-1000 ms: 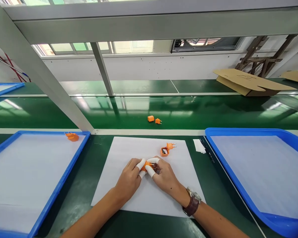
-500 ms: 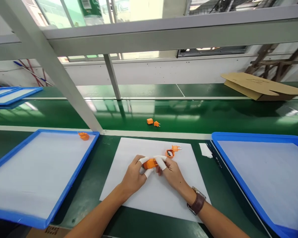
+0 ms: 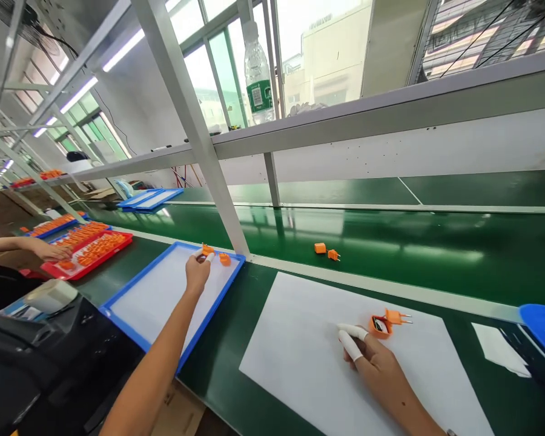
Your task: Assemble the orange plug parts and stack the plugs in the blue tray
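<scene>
My left hand (image 3: 197, 272) reaches to the far corner of the blue tray (image 3: 131, 321), its capped fingertips pinched on an orange plug (image 3: 208, 249). A second orange plug (image 3: 224, 259) lies just right of it in the tray. My right hand (image 3: 367, 352) rests on the white sheet (image 3: 300, 357) holding nothing. Its two white-capped fingers are stretched toward an orange shell (image 3: 378, 326) and an orange pin part (image 3: 393, 316), stopping just short of them.
Two orange parts (image 3: 326, 251) lie on the green conveyor belt. A slanted metal post (image 3: 195, 127) stands at the tray's corner. A co-worker's hand (image 3: 49, 249) works at a red tray (image 3: 91, 248) far left. Another blue tray's corner (image 3: 542, 327) and a white slip (image 3: 499, 351) are at right.
Both hands were together on an orange plug over the sheet. My left hand has carried it left to the blue tray's far corner; the right stayed on the sheet. My view swung left.
</scene>
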Demonstrator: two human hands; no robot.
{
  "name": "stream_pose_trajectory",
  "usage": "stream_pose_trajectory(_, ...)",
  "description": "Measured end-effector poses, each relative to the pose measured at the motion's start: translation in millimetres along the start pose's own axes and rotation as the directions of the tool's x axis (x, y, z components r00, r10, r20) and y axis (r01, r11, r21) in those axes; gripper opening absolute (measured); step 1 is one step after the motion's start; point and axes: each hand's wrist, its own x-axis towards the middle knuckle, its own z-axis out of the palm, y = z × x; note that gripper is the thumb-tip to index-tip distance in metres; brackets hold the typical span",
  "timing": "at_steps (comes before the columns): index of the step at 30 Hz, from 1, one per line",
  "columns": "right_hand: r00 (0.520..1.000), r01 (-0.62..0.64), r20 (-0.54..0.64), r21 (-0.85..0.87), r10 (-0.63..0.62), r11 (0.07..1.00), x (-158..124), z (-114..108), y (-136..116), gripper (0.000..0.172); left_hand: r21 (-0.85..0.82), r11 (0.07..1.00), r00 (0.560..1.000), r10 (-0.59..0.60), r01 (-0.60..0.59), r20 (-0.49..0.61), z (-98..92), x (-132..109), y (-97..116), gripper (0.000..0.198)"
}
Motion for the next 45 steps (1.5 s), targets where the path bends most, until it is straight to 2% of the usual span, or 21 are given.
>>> stream_pose_trajectory(2,1.000,0.017,-0.008,0.003,-0.017,1.000,3,1,6,0.036,0.048,0.997,0.998,-0.057,0.055,0.034,-7.6,12,-16,0.034)
stream_pose_trajectory(4,1.000,0.018,-0.001,0.013,-0.018,1.000,5,2,11,0.036,0.080,0.993,0.992,-0.097,0.091,0.078,-8.0,13,-29,0.029)
stream_pose_trajectory(7,1.000,0.015,0.001,0.031,-0.015,0.999,7,2,16,0.036,0.103,0.991,0.987,-0.097,0.084,0.125,-4.0,12,-38,0.029)
stream_pose_trajectory(9,1.000,0.020,-0.012,0.039,-0.020,0.999,6,3,16,0.035,0.122,0.991,0.990,-0.069,0.054,0.124,-3.6,12,-37,0.039)
stream_pose_trajectory(12,0.998,0.060,-0.007,0.045,-0.060,0.997,4,5,12,0.032,0.163,0.986,0.997,0.029,-0.041,0.073,-2.6,11,-24,0.061)
stream_pose_trajectory(14,0.994,0.103,0.021,0.036,-0.104,0.994,3,6,7,0.029,0.166,0.975,0.986,0.135,-0.150,0.098,6.7,6,-10,0.062)
stream_pose_trajectory(16,0.989,0.142,0.032,0.019,-0.143,0.990,3,8,3,0.027,0.126,0.953,0.940,0.241,-0.276,0.241,28.1,-4,6,0.052)
stream_pose_trajectory(18,0.985,0.171,0.026,0.006,-0.171,0.985,4,8,0,0.026,0.054,0.924,0.840,0.318,-0.378,0.440,61.7,-17,19,0.044)
stream_pose_trajectory(20,0.982,0.187,0.011,0.007,-0.187,0.982,5,8,-1,0.025,-0.016,0.902,0.724,0.358,-0.432,0.589,104.2,-31,29,0.051)
stream_pose_trajectory(22,0.980,0.197,0.004,0.013,-0.197,0.980,5,7,-2,0.023,-0.057,0.892,0.655,0.371,-0.448,0.659,149.6,-42,37,0.065)
stream_pose_trajectory(24,0.977,0.214,0.003,0.012,-0.214,0.977,4,6,-3,0.021,-0.068,0.895,0.640,0.367,-0.441,0.675,191.2,-47,43,0.073)
stream_pose_trajectory(26,0.971,0.239,0.001,0.005,-0.239,0.971,4,5,-4,0.020,-0.060,0.906,0.661,0.350,-0.419,0.664,223.3,-48,50,0.074)
stream_pose_trajectory(28,0.966,0.260,-0.012,0.000,-0.259,0.966,5,5,-4,0.019,-0.043,0.922,0.695,0.321,-0.385,0.643,243.3,-45,57,0.069)
stream_pose_trajectory(30,0.961,0.274,-0.030,-0.007,-0.274,0.962,5,4,-3,0.019,-0.034,0.937,0.727,0.293,-0.349,0.621,251.6,-43,62,0.060)
stream_pose_trajectory(33,0.957,0.286,-0.054,-0.003,-0.286,0.958,5,4,-4,0.019,-0.058,0.952,0.732,0.269,-0.301,0.625,247.1,-50,69,0.049)
stream_pose_trajectory(35,0.958,0.279,-0.067,0.018,-0.278,0.960,4,3,-7,0.017,-0.108,0.956,0.696,0.275,-0.274,0.663,234.2,-66,72,0.047)
stream_pose_trajectory(38,0.983,0.177,-0.078,0.152,-0.166,0.972,4,1,-13,0.024,-0.213,0.948,0.592,0.315,-0.237,0.742,200.2,-104,73,0.048)
stream_pose_trajectory(42,0.999,0.009,-0.047,0.471,0.014,0.882,8,-1,-19,0.054,-0.313,0.935,0.386,0.353,-0.166,0.852,144.0,-158,70,0.043)
stream_pose_trajectory(43,0.999,0.001,-0.047,0.509,0.026,0.861,10,-1,-19,0.056,-0.308,0.937,0.357,0.348,-0.165,0.867,133.1,-169,68,0.042)
stream_pose_trajectory(45,0.998,-0.001,-0.050,0.511,0.032,0.859,11,0,-16,0.053,-0.269,0.944,0.350,0.321,-0.189,0.880,118.6,-185,62,0.044)
